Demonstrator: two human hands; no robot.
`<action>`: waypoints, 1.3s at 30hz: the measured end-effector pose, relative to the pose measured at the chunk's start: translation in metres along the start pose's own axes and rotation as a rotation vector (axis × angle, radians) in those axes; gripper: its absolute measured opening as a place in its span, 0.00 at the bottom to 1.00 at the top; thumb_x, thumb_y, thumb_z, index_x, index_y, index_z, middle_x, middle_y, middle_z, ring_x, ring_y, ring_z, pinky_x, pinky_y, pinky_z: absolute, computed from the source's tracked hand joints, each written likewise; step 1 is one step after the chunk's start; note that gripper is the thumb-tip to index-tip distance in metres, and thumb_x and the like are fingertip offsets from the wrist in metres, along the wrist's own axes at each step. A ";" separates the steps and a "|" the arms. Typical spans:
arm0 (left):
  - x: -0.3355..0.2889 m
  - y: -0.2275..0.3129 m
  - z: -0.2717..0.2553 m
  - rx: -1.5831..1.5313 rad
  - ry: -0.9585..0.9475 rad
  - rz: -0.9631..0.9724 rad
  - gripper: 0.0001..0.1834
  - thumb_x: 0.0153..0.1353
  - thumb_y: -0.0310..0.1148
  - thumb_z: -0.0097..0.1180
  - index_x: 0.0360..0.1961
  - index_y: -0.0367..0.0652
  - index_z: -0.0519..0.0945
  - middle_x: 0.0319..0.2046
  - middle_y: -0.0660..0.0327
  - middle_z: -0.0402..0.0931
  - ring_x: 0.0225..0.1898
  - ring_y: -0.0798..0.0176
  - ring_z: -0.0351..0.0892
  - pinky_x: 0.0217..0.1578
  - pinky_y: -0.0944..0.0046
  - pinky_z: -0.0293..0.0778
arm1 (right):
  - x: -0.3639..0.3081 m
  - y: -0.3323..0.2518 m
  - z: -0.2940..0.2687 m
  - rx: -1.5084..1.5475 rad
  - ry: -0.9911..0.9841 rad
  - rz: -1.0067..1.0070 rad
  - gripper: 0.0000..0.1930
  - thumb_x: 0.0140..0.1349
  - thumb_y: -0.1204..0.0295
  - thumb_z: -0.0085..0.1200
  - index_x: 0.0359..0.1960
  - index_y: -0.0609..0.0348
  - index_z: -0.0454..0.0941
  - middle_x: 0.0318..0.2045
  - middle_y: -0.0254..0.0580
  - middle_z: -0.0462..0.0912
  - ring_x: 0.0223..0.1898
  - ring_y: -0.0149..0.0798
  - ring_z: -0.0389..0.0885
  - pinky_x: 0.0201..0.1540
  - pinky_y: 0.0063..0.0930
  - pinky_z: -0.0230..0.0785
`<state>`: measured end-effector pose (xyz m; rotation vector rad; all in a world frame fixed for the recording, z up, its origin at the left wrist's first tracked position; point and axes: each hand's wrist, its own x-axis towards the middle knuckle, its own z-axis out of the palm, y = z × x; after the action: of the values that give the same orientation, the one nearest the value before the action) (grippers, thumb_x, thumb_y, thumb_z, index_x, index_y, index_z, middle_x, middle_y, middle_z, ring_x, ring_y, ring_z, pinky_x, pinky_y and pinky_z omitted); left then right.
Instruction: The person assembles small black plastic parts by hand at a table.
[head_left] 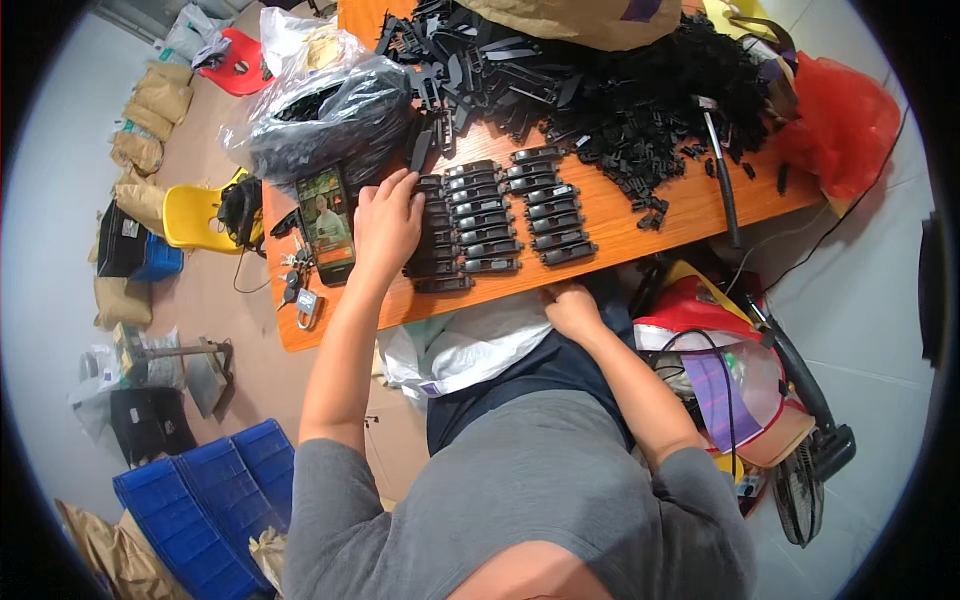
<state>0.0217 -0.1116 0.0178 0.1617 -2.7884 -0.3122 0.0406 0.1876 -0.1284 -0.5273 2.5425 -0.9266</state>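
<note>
My left hand (388, 228) rests on the orange wooden table between a phone and the leftmost column of black plastic parts (437, 240). Its fingers are stretched forward, the tips at the upper end of that column, and I see nothing gripped in them. Two more columns of small black clip-like parts (485, 221) lie side by side to its right. At the table's front edge is my right hand (573, 310), beside a white plastic bag (480, 335) on my lap. Most of its fingers are hidden, so what they hold does not show.
The phone (325, 225) lies near keys with a padlock (308, 308). A clear bag (330, 115) of black parts stands behind. Loose black parts (650, 110) heap across the table's far side, with a hammer (722, 175) at their right. A red bag (840, 125) hangs at the right corner.
</note>
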 end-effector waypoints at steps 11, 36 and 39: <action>-0.063 0.021 0.016 -0.026 0.038 0.000 0.21 0.61 0.41 0.59 0.52 0.42 0.76 0.49 0.53 0.73 0.53 0.48 0.69 0.53 0.51 0.65 | 0.000 0.016 0.005 0.097 0.052 -0.037 0.14 0.59 0.65 0.53 0.45 0.50 0.83 0.44 0.49 0.83 0.46 0.53 0.81 0.50 0.42 0.73; 0.016 0.104 0.050 0.127 -0.365 0.295 0.46 0.53 0.74 0.49 0.70 0.68 0.61 0.74 0.56 0.47 0.74 0.41 0.44 0.65 0.23 0.34 | -0.003 0.001 -0.009 0.143 -0.007 0.029 0.15 0.61 0.64 0.49 0.46 0.50 0.83 0.47 0.49 0.82 0.48 0.54 0.80 0.52 0.43 0.72; -0.009 0.090 0.042 0.126 -0.310 0.320 0.46 0.52 0.72 0.50 0.70 0.66 0.62 0.74 0.55 0.49 0.73 0.43 0.47 0.65 0.23 0.37 | -0.001 0.008 -0.002 0.153 0.014 0.005 0.14 0.61 0.65 0.50 0.46 0.49 0.83 0.47 0.49 0.83 0.47 0.54 0.80 0.52 0.44 0.72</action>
<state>0.0093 -0.0151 -0.0029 -0.3293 -3.0749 -0.0876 0.0385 0.1946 -0.1324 -0.4692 2.4581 -1.1159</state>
